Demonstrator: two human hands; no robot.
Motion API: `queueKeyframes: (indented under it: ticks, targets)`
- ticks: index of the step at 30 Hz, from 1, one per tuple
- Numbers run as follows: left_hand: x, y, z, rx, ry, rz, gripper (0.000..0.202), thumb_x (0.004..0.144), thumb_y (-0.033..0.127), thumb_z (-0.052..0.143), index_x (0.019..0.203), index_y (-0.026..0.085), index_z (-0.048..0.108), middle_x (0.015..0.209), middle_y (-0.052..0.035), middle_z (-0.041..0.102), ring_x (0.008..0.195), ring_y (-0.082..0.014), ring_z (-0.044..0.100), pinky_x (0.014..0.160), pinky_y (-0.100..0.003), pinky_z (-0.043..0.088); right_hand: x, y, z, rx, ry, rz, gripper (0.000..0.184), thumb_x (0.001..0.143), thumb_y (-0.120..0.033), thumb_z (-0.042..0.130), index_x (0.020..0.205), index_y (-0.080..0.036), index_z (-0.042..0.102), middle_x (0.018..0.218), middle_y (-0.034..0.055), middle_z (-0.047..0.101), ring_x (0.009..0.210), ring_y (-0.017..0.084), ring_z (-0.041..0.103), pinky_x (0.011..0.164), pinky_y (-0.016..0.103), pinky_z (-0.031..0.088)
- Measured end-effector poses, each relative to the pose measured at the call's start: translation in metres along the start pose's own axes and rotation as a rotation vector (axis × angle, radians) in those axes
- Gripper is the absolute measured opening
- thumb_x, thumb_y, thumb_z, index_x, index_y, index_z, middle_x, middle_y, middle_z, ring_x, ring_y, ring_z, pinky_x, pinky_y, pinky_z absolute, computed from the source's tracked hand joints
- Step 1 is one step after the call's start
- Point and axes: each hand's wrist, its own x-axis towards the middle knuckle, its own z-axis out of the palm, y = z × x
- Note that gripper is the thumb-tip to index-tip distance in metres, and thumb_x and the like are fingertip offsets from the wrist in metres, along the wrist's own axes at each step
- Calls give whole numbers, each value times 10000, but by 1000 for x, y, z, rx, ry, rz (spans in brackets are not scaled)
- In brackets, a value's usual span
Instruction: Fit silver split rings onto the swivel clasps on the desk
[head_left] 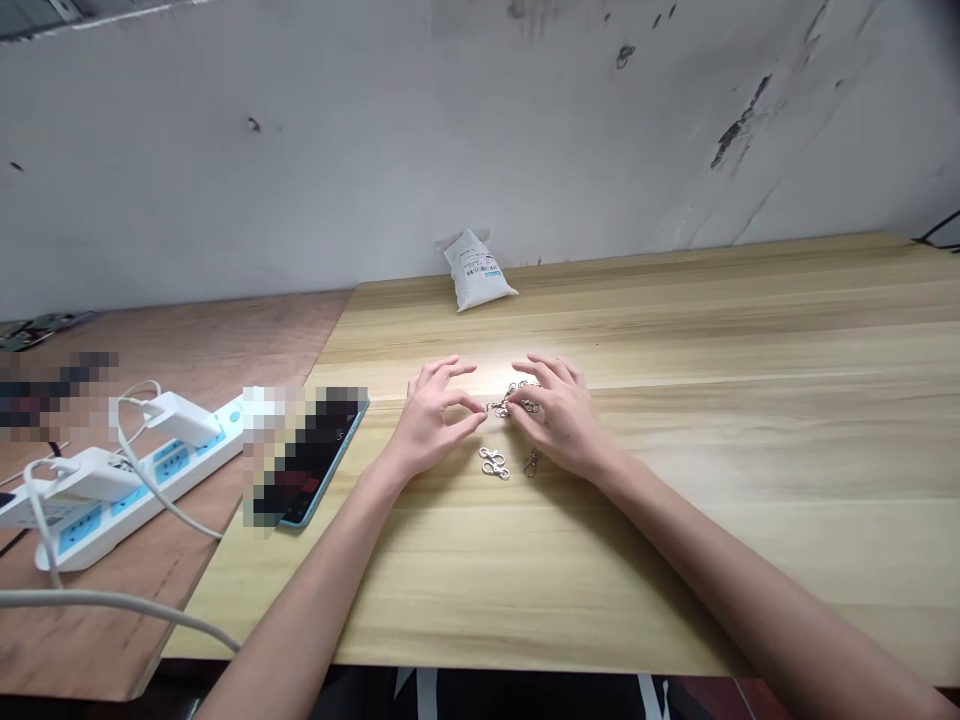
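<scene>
My left hand (435, 415) and my right hand (559, 415) meet over the light wooden table (675, 480). Between their pinched thumbs and forefingers they hold a small silver metal clasp (501, 406), with the other fingers spread. Behind the right fingers lies a little heap of similar silver clasps (525, 390). A joined pair of clasps (494, 463) lies on the table just below the hands, and one more clasp (532, 462) rests by the right wrist.
A small white plastic bag (474, 268) stands against the wall at the back. A phone (315, 460) lies at the table's left edge. On the lower brown table to the left sits a white power strip (127, 480) with chargers and cables.
</scene>
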Motion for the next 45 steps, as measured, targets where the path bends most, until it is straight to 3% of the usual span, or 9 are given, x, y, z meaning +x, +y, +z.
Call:
queueKeyframes:
  ticks: [5,11,16,19,23,29,39,42,45]
  targets:
    - [0,6,-1,-115,-6,-37,51,841,256,681,796,239,697,1326,-30,578,1363,-250,377,1124,-512,316,1,-10,-1,10,-42,-68,177,884,-376,619,945,-236,707,1273,111,626,1278,302,482,1057,554,332]
    - [0,13,4,-194,33,-54,41,846,254,675,809,236,679,1313,-26,584,1360,-237,386,1131,-488,314,3,-18,4,-21,17,-119,155,908,-215,563,839,-228,701,1163,78,680,1176,260,551,1062,496,336]
    - [0,14,10,-81,113,-41,39,847,239,670,809,234,669,1276,-34,609,1336,-259,409,1117,-517,299,2,-18,6,-2,2,-122,142,898,-190,561,841,-223,686,1086,82,689,1095,251,578,1043,489,350]
    - [0,11,9,-145,143,-84,25,842,261,682,840,238,673,1270,-39,612,1322,-252,427,1109,-496,329,2,-17,4,9,0,-134,152,922,-183,534,906,-215,681,1090,86,680,1078,241,578,1024,467,359]
    - [2,5,4,-357,53,-162,129,833,317,702,954,273,713,1317,-30,591,1298,-231,467,1108,-471,359,2,-13,1,47,15,-169,159,955,-210,512,978,-234,667,1116,79,666,1069,231,564,985,446,375]
    - [3,1,3,-536,0,-205,98,815,340,722,843,247,728,1336,-45,587,1274,-245,513,1092,-483,391,2,-7,2,124,-5,-164,149,958,-252,527,935,-232,674,1127,89,651,1092,244,540,959,447,378]
    - [3,10,-4,197,147,168,91,901,284,617,844,255,681,1313,-4,604,1352,-236,411,1173,-506,208,9,-10,-19,494,-168,31,199,953,-284,536,868,-213,701,996,67,673,1034,221,561,887,391,447]
    - [3,-5,-12,265,104,115,149,872,352,650,986,258,672,1364,-36,565,1332,-259,431,1136,-490,274,9,0,-12,393,-114,50,177,928,-278,574,842,-211,713,971,70,677,984,228,573,884,413,439]
    - [0,-27,-27,335,160,-120,209,871,324,641,1065,252,668,1330,-73,576,1307,-305,437,1076,-538,313,7,11,-6,210,-31,57,157,924,-267,575,920,-217,725,1013,85,675,994,249,567,904,461,405]
